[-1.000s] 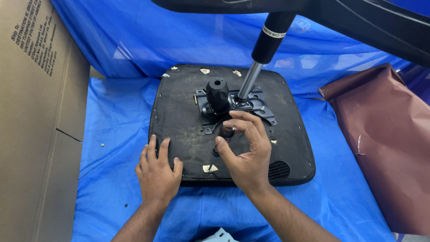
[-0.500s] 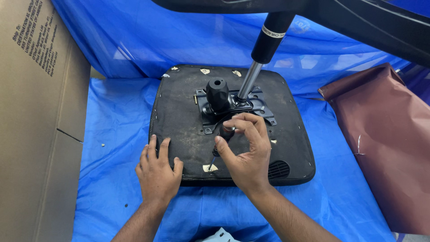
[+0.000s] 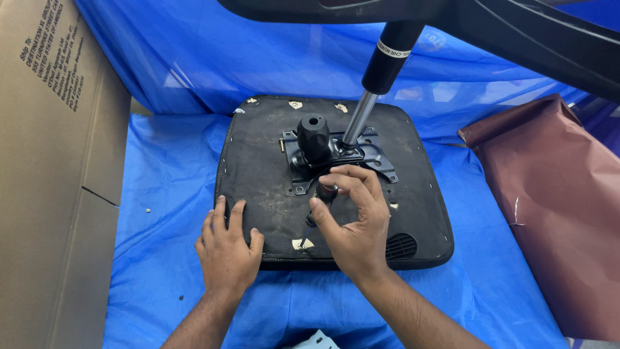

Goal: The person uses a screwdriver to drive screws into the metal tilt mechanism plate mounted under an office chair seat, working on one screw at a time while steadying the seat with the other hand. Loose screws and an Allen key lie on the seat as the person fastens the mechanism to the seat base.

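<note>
An upside-down black chair seat (image 3: pixel 258 161) lies flat on a blue tarp. A black metal mounting plate (image 3: pixel 378 160) with a black knob (image 3: pixel 314 137) and a chrome gas cylinder (image 3: pixel 359 119) is fixed at its centre. My left hand (image 3: pixel 226 249) rests flat on the seat's near-left edge, fingers spread. My right hand (image 3: pixel 352 223) is closed around the dark handle of a screwdriver (image 3: pixel 321 197), whose tip points down into the seat near a pale tag (image 3: pixel 302 243).
A large cardboard box (image 3: pixel 55 174) stands along the left. A maroon wrapped part (image 3: pixel 555 213) lies at the right. Black chair base arms (image 3: pixel 516 32) cross the top of the view. The blue tarp (image 3: pixel 161 187) covers the floor and backdrop.
My right hand's fingers have shifted slightly around the screwdriver handle. The left hand and the seat stay where they were.
</note>
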